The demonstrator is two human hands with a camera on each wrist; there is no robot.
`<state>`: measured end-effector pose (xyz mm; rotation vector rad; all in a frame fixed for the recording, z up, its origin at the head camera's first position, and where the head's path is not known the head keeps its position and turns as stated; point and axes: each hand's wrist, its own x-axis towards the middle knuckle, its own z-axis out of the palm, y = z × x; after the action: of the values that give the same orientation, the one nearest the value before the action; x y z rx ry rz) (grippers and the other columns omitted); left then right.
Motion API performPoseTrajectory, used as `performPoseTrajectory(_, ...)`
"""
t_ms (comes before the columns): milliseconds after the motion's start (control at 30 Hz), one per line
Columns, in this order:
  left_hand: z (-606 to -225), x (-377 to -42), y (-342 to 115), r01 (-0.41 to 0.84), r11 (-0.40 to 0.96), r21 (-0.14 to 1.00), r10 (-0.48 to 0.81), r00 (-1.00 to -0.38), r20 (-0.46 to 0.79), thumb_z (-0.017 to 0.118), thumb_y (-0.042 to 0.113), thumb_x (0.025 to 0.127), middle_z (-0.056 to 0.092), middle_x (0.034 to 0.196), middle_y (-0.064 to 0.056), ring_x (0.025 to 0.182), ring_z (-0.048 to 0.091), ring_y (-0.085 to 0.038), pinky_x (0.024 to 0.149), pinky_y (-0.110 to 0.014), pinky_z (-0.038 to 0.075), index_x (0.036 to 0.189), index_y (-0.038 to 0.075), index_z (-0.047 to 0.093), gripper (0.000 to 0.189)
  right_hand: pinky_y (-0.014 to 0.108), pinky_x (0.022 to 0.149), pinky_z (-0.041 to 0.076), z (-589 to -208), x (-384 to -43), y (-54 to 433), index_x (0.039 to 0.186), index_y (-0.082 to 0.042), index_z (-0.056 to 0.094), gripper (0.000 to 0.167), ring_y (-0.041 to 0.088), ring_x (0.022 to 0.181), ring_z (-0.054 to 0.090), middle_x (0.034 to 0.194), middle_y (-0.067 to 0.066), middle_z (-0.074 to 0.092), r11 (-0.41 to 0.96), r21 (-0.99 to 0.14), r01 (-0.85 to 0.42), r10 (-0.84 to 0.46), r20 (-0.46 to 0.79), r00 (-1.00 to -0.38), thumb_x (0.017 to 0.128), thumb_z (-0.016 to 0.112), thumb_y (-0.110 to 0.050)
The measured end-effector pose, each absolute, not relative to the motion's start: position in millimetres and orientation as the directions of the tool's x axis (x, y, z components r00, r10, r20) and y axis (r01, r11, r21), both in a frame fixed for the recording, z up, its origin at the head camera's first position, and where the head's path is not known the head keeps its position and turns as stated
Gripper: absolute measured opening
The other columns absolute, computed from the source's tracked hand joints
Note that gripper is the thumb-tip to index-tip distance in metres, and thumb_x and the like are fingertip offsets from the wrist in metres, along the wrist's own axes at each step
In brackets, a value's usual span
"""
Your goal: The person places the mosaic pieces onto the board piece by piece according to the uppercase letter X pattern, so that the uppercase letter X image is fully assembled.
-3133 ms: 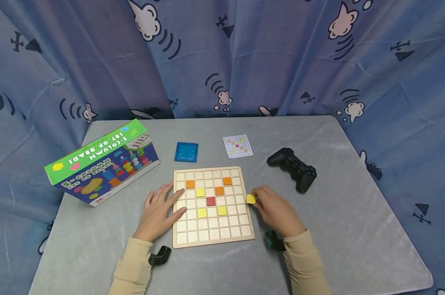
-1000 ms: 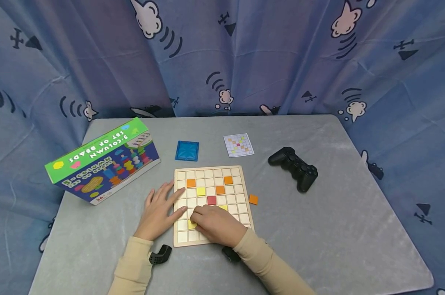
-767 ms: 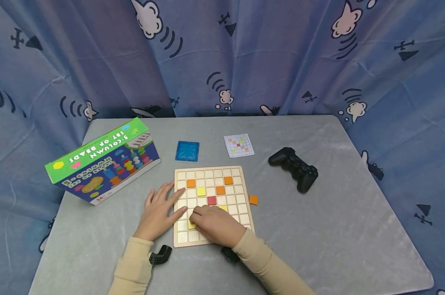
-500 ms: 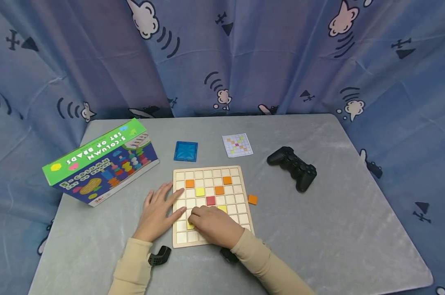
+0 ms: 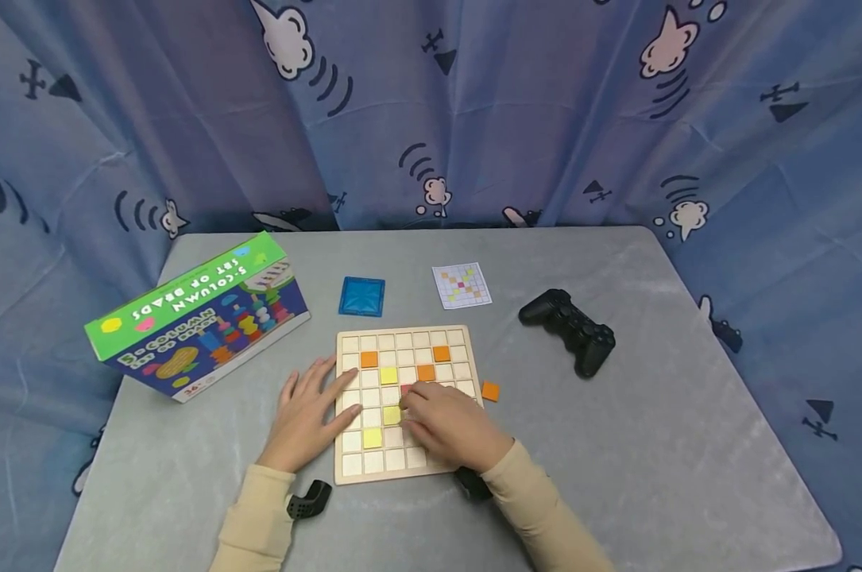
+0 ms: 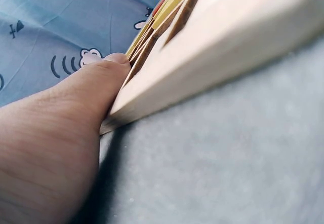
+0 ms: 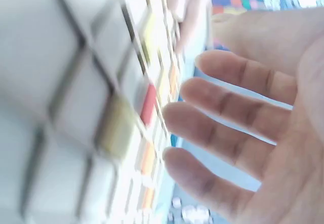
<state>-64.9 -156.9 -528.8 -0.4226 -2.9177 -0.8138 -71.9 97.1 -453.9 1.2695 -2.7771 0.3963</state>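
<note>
A wooden grid board (image 5: 352, 463) lies on the table with orange and yellow tiles in some squares. My left hand (image 5: 305, 417) rests on its left edge, fingers spread; in the left wrist view the thumb (image 6: 96, 84) touches the rim. Over the board's middle is my right hand (image 5: 459, 425), its fingers extended and holding nothing in the right wrist view. It partly covers the red tile (image 7: 148, 104) in the head view. To its left, a yellow tile (image 5: 372, 438) sits in a lower-left square. A loose orange tile (image 5: 491, 391) lies beside the board's right edge.
Behind the board are a blue square tray-like piece (image 5: 362, 296) and a printed grid pattern card (image 5: 462, 286). A black game controller (image 5: 568, 330) lies at the right. A colourful toy box (image 5: 198, 318) stands at the left.
My right hand has brought a yellow tile from the board's right side to a lower-left square, let go of it and drawn back rightward. The left hand has stayed in place.
</note>
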Motion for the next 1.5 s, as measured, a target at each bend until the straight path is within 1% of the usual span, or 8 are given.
performPoseTrajectory(100,-529,-64,-157,0.28,0.823,0.494,0.246,-0.96,0.134,0.057,0.053,0.091,0.031,0.155,-0.008,0.144,0.022,-0.029,0.116,-0.056,0.006,0.144,0.028,0.045,0.06,0.028,0.072,0.052,-451,-77,114,0.1,-0.012,0.066,0.014,0.011,0.081,0.058,0.094,-0.003,0.062,0.66,-0.224,-0.717,-0.689,0.199,-0.697,0.092,0.064,-0.023)
performPoseTrajectory(233,-530,-62,-156,0.276,0.827,0.49,0.25,-0.961,0.118,0.056,0.055,0.091,0.031,0.155,-0.007,0.144,0.022,-0.028,0.116,-0.056,0.006,0.144,0.028,0.045,0.061,0.031,0.069,0.052,-449,-84,136,0.1,-0.008,0.066,0.014,0.014,0.079,0.059,0.091,0.001,0.063,0.702,-0.256,-0.665,-0.637,0.192,-0.747,0.091,0.066,-0.019)
performPoseTrajectory(333,-529,-61,-155,0.279,0.824,0.492,0.248,-0.96,0.13,0.056,0.054,0.091,0.032,0.154,-0.008,0.144,0.023,-0.029,0.115,-0.056,0.007,0.144,0.027,0.046,0.06,0.033,0.07,0.052,-446,-89,151,0.103,-0.005,0.065,0.018,0.016,0.08,0.06,0.094,0.004,0.065,0.746,-0.271,-0.608,-0.591,0.152,-0.792,0.09,0.067,-0.017)
performPoseTrajectory(467,-530,-62,-155,0.278,0.824,0.494,0.245,-0.96,0.133,0.056,0.054,0.091,0.031,0.155,-0.008,0.144,0.023,-0.029,0.115,-0.056,0.006,0.144,0.027,0.046,0.06,0.035,0.075,0.053,-445,-92,168,0.109,-0.004,0.065,0.025,0.018,0.087,0.063,0.103,0.007,0.066,0.808,-0.276,-0.52,-0.52,0.082,-0.851,0.088,0.07,-0.016)
performPoseTrajectory(600,-531,-61,-155,0.268,0.829,0.49,0.244,-0.963,0.115,0.054,0.057,0.091,0.03,0.155,-0.006,0.144,0.021,-0.028,0.116,-0.055,0.005,0.144,0.029,0.045,0.061,0.035,0.076,0.053,-447,-91,181,0.112,-0.003,0.065,0.031,0.019,0.091,0.063,0.106,0.008,0.065,0.844,-0.283,-0.456,-0.469,0.026,-0.883,0.085,0.073,-0.014)
performPoseTrajectory(800,-530,-62,-155,0.275,0.83,0.485,0.246,-0.961,0.125,0.054,0.056,0.091,0.03,0.155,-0.007,0.144,0.022,-0.028,0.116,-0.056,0.006,0.145,0.028,0.044,0.061,0.034,0.073,0.053,-452,-89,191,0.111,-0.002,0.065,0.033,0.018,0.086,0.062,0.101,0.008,0.064,0.862,-0.287,-0.418,-0.44,-0.013,-0.898,0.081,0.077,-0.012)
performPoseTrajectory(1167,-528,-67,-155,0.273,0.832,0.484,0.249,-0.962,0.116,0.054,0.056,0.091,0.03,0.156,-0.006,0.144,0.021,-0.028,0.116,-0.055,0.005,0.144,0.028,0.044,0.061,0.033,0.072,0.053,-459,-90,190,0.105,-0.003,0.066,0.03,0.016,0.084,0.06,0.096,0.006,0.063,0.859,-0.276,-0.432,-0.451,-0.006,-0.893,0.078,0.078,-0.004)
performPoseTrajectory(1500,-531,-67,-157,0.288,0.82,0.494,0.24,-0.958,0.159,0.058,0.054,0.09,0.033,0.154,-0.008,0.143,0.024,-0.03,0.115,-0.057,0.007,0.143,0.027,0.046,0.061,0.032,0.072,0.053,-463,-93,190,0.103,-0.004,0.067,0.027,0.016,0.082,0.06,0.092,0.004,0.062,0.859,-0.285,-0.426,-0.445,0.001,-0.896,0.077,0.078,-0.003)
